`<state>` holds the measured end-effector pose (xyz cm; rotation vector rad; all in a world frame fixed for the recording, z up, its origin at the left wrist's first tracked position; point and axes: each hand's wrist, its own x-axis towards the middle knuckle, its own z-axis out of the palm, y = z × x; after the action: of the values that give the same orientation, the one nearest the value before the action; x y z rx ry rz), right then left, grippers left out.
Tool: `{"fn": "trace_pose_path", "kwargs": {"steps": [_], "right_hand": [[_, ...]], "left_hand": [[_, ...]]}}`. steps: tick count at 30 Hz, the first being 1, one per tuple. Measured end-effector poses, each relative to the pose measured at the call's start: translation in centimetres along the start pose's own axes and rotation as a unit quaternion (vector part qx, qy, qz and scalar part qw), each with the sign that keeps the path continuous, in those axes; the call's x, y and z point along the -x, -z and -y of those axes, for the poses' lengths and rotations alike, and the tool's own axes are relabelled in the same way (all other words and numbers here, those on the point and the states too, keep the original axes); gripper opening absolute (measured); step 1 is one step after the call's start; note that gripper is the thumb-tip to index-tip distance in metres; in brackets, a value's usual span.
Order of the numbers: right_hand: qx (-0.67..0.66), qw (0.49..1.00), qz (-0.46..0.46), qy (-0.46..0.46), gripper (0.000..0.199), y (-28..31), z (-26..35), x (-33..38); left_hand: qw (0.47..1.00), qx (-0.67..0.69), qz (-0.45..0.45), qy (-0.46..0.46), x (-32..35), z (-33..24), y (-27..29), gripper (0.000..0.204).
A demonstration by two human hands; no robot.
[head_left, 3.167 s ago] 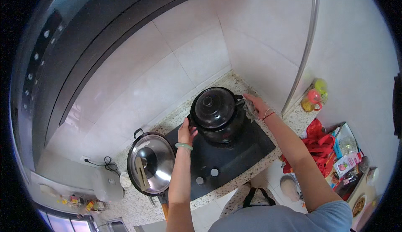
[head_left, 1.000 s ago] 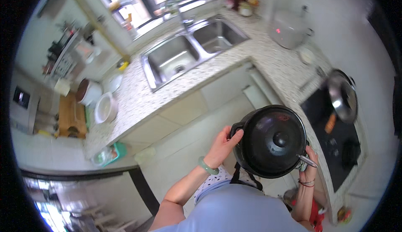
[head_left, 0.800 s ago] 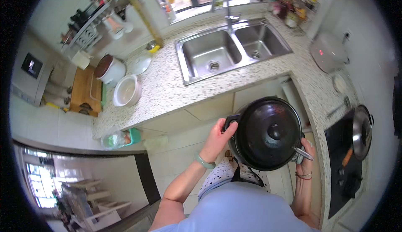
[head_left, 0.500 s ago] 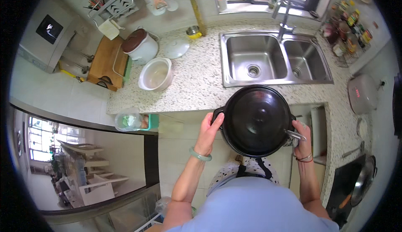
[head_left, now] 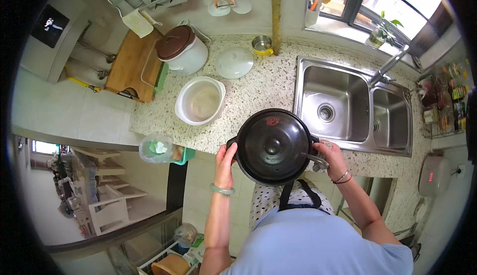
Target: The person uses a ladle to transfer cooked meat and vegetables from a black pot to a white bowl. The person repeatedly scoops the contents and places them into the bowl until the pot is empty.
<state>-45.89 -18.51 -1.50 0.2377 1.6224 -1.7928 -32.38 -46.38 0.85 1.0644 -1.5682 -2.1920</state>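
A round black pot (head_left: 258,148) hangs level in front of my body, just off the counter's front edge. Its top looks like a dark glossy lid with a round knob-like middle and a red mark near the far rim. My left hand (head_left: 225,165) grips the left side handle, thumb on top. On the opposite side my right hand (head_left: 333,159) is closed around the right handle, with something greyish and patterned by its fingers. A metal utensil handle (head_left: 318,161) sticks out from the pot's right side beside that hand; its other end is hidden.
The speckled counter (head_left: 263,88) holds a white bowl (head_left: 200,101), a clear lid (head_left: 234,62), a white cooker with brown lid (head_left: 182,51) and a small metal cup (head_left: 262,45). A double sink (head_left: 335,101) lies right; a teal bin (head_left: 186,156) hangs at the counter's left front.
The pot, held in both hands, has moved left along the counter, from in front of the sink to nearer the white bowl. The view has turned left with it.
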Motion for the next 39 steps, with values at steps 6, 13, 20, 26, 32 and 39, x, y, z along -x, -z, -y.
{"fn": "trace_pose_path", "kwargs": {"steps": [6,13,20,26,32,39], "right_hand": [[0.013,0.999,-0.043,-0.015,0.015,-3.6,1.2,-4.0],[-0.037,0.990,-0.134,-0.032,0.012,-7.8,0.7,-5.9],[-0.054,0.980,-0.189,-0.009,0.014,-9.3,-0.5,-7.3],[-0.035,0.983,-0.178,-0.013,0.017,-10.1,0.7,-7.8],[-0.043,0.978,-0.202,0.004,0.021,-9.7,0.3,-9.2],[-0.041,0.982,-0.187,-0.005,0.017,-8.9,1.0,-10.2]], "left_hand": [[0.998,-0.016,0.044,0.031,-7.5,-1.1,1.9,0.019],[0.990,-0.037,0.119,0.065,-14.5,-3.1,3.1,0.020],[0.981,-0.031,0.185,0.058,-18.0,-3.4,3.7,0.026],[0.975,-0.061,0.201,0.074,-19.1,-4.0,3.5,0.026],[0.970,-0.110,0.204,0.069,-20.6,-2.2,3.9,0.033],[0.979,-0.103,0.173,0.041,-20.7,-2.2,2.7,0.039]]}}
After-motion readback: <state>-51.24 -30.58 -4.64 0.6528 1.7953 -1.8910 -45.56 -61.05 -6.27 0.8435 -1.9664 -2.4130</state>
